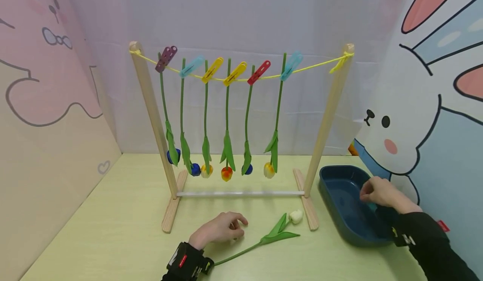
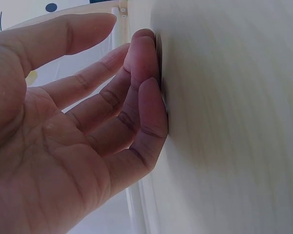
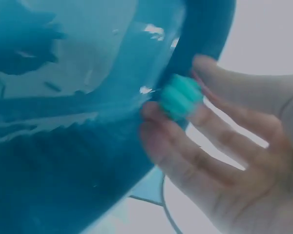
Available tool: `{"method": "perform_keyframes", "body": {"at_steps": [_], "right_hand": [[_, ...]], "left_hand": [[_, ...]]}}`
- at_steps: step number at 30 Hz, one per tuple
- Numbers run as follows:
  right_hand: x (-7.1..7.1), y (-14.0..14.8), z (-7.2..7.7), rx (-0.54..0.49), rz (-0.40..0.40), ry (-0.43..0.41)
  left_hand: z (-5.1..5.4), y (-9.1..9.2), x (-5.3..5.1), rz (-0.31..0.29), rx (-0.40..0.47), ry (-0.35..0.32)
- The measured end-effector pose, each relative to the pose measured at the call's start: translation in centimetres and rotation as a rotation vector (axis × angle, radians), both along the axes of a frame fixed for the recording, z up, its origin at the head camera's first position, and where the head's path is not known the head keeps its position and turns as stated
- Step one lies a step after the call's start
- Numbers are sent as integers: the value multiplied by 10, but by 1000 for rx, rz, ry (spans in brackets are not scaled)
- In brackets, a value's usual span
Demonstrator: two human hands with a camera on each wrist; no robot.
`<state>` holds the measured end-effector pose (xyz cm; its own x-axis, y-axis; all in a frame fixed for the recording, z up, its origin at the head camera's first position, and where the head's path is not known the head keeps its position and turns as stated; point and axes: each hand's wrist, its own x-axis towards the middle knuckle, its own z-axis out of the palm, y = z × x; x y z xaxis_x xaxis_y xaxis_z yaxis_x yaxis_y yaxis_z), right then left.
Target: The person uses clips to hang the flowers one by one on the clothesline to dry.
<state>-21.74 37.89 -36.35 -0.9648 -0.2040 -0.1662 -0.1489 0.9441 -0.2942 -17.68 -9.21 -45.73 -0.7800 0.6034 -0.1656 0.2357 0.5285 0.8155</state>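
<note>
My left hand (image 1: pixel 220 228) rests on the table with loosely bent fingers and holds nothing; in the left wrist view its fingertips (image 2: pixel 154 109) touch the tabletop. Just right of it lies a white tulip (image 1: pixel 296 217), its green stem running down to the left wrist. Over the blue basin (image 1: pixel 341 214) my right hand (image 1: pixel 381 192) is lowered inside the rim. Between its thumb and fingers it pinches a small teal clothespin (image 3: pixel 179 96), blurred in the right wrist view. The hand partly hides the basin's inside.
A wooden stand (image 1: pixel 326 121) carries a yellow string (image 1: pixel 317 66). Several tulips hang head down from it on coloured clothespins (image 1: pixel 259 72). A clear crossbar (image 1: pixel 241 193) joins the feet. Printed rabbit panels (image 1: pixel 449 147) flank the table, and a white cloth (image 1: pixel 241 16) hangs behind.
</note>
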Motion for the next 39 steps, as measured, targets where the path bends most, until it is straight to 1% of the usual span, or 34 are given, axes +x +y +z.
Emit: {"method": "perform_keyframes", "body": {"at_steps": [3, 10, 15, 19, 21, 23, 25, 27, 29, 32, 33, 39], "right_hand": [[6, -4, 5, -41, -10, 123], [23, -21, 14, -178, -92, 278], [35, -34, 13, -335, -95, 378], [42, -43, 11, -489, -110, 428], [44, -49, 11, -583, -122, 433], [46, -54, 11, -683, -111, 427], [48, -60, 12, -777, -84, 417], [49, -67, 12, -894, -42, 384], [48, -73, 12, -981, 2, 346], [45, -82, 10, -1084, 56, 294], [44, -85, 9, -1099, 70, 283], [38, -102, -1, -1226, 173, 258]], "left_hand": [[-1, 0, 0, 2, 2, -7], [-1, 1, -1, 0, -4, -12], [-2, 1, -1, -1, -6, -14], [-2, 1, 0, 2, -5, -23], [-1, 1, 0, 4, -7, -26], [-1, 0, 0, 5, -9, -25], [0, 0, 0, 7, -9, -25], [1, -1, 0, 5, -11, -20], [1, -1, 0, 2, -14, -14], [0, -1, -1, -4, -16, -9], [0, -1, -1, -5, -17, -10], [-1, 0, -1, -13, -22, -4]]}}
